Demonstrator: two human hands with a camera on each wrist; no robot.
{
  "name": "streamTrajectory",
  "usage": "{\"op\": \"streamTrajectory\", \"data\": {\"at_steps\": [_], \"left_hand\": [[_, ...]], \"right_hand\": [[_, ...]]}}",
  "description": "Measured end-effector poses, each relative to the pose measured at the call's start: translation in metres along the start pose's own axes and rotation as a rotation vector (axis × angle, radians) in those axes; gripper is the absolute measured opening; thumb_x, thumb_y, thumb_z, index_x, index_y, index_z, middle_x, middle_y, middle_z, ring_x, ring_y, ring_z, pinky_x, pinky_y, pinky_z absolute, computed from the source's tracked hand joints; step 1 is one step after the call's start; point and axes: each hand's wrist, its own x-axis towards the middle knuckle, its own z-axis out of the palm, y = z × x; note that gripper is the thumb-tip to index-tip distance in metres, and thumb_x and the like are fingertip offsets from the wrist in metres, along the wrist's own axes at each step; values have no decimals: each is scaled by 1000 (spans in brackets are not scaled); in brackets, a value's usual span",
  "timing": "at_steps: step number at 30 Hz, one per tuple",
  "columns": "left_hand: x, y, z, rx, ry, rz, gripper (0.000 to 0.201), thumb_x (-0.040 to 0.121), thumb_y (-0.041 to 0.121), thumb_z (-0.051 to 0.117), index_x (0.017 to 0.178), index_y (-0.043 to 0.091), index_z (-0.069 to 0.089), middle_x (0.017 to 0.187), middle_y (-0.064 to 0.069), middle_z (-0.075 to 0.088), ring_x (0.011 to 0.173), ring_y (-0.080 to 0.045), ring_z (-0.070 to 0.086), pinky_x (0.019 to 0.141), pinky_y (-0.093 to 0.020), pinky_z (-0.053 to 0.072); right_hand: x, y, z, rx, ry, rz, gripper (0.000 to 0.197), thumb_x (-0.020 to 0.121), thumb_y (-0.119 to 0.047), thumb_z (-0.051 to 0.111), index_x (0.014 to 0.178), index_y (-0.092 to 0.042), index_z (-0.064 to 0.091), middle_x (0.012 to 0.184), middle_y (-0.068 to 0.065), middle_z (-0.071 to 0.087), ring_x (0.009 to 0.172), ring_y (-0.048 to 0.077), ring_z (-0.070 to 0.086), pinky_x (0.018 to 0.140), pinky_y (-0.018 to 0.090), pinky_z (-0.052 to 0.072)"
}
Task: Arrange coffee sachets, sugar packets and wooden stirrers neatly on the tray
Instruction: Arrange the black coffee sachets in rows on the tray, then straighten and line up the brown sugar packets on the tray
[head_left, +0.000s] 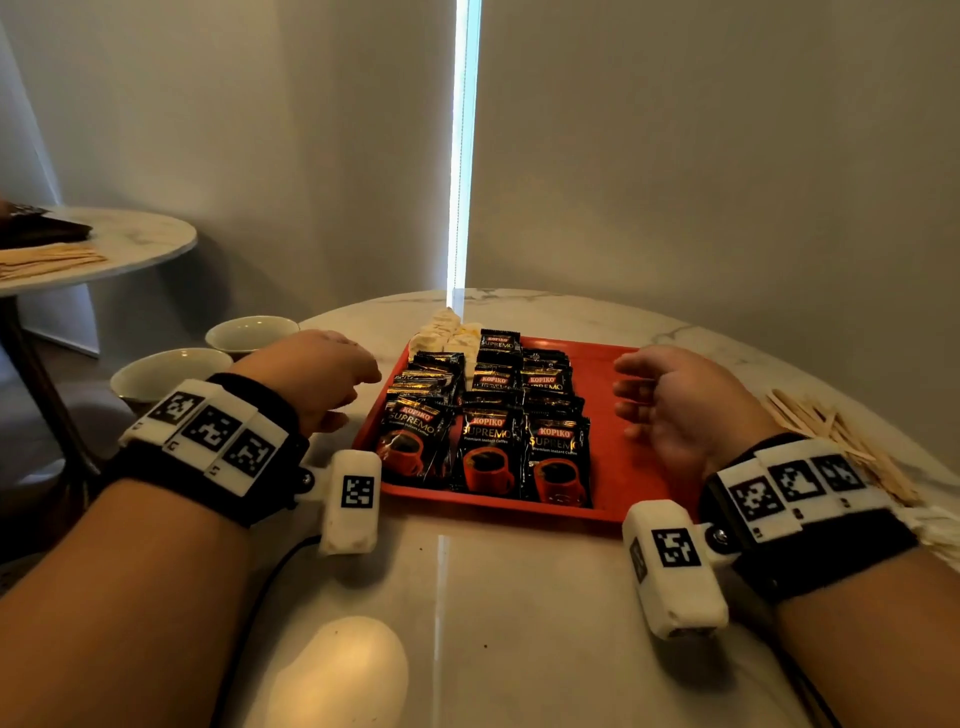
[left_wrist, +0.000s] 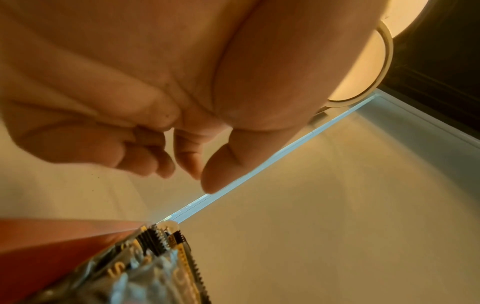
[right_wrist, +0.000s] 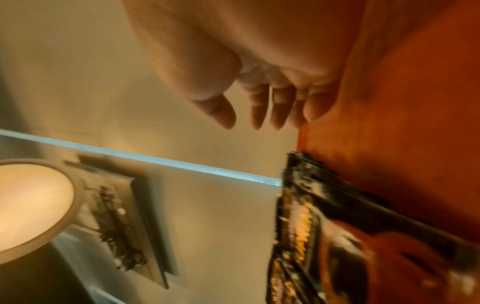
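Our left hand (head_left: 317, 374), loosely curled, and right hand (head_left: 670, 400), fingers slack, both empty, flank the coffee sachets (head_left: 488, 447) rowed on the red tray (head_left: 623, 467). The wooden stirrers (head_left: 821, 415) lie off it, just outside our right hand, running diagonally away.

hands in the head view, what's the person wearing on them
No sleeves or gloves. The left hand and right hand each have a black wrist strap topped with white blocks bearing black square markers. A white rounded camera pod with one marker is attached to each strap, trailing a thin black cable.
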Motion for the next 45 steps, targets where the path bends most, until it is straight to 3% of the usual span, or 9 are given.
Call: {"op": "streamTrajectory", "data": {"at_steps": [4,8,12,17,23,29,36,39,45], "left_hand": [[-2,0,3,-83,-77,-94,8,95,11,60,96,3,61,87,-11,64,82,-27,64,87,-48,56],[-5,3,1,-64,-181,-132,17,96,10,57,106,-3,62,86,-12,66,74,-24,65,72,-39,55],[-10,13,-7,-3,-274,-211,17,96,12,56,105,0,64,104,-21,72,103,-35,69,99,-49,52],[-16,15,-8,35,-266,-220,18,95,22,57,104,6,58,100,-22,72,100,-39,69,99,-54,51],[-23,17,-8,81,-267,-215,15,96,21,57,103,9,53,99,-26,69,90,-39,70,92,-52,55],[-37,10,-8,157,-299,-231,32,92,29,60,118,11,53,101,-23,73,93,-39,72,91,-52,54],[-61,30,-12,230,-116,-23,19,98,24,58,82,14,53,88,-11,60,90,-33,63,83,-50,56],[-69,56,-10,105,-51,117,16,95,28,57,82,19,55,107,-13,64,104,-34,63,91,-53,54],[-92,115,39,-489,-420,275,7,94,25,55,89,21,55,90,0,61,80,-17,62,68,-33,46]], "right_hand": [[-28,-24,-3,-387,-115,-110,13,92,-16,60,96,-11,70,97,8,66,91,23,60,73,37,49],[-52,-46,-13,-942,-318,74,21,87,-34,70,102,-23,78,112,-4,73,109,20,63,98,51,49],[-60,-40,-14,-1227,-403,229,44,72,-52,77,100,-18,78,109,0,71,104,24,65,98,50,52],[-67,-25,-14,-1140,-420,152,9,86,-19,71,94,-14,70,70,0,58,59,13,50,57,27,42],[-74,-29,-19,-1214,-430,146,29,89,-16,68,113,-1,72,72,-3,60,62,11,52,59,24,44],[-84,-38,-21,-1365,-461,198,26,84,-30,69,106,-18,76,120,14,69,114,36,63,102,49,51],[-85,-32,-26,-1389,-465,127,16,89,-23,68,100,-14,75,99,9,69,92,25,59,96,41,50],[-83,-33,-25,-1414,-445,114,18,89,-30,68,92,-13,73,84,2,62,80,19,54,84,37,49],[-85,-45,-55,-978,-348,62,12,93,-14,66,99,-17,76,80,-5,71,79,12,61,74,32,49]]}}
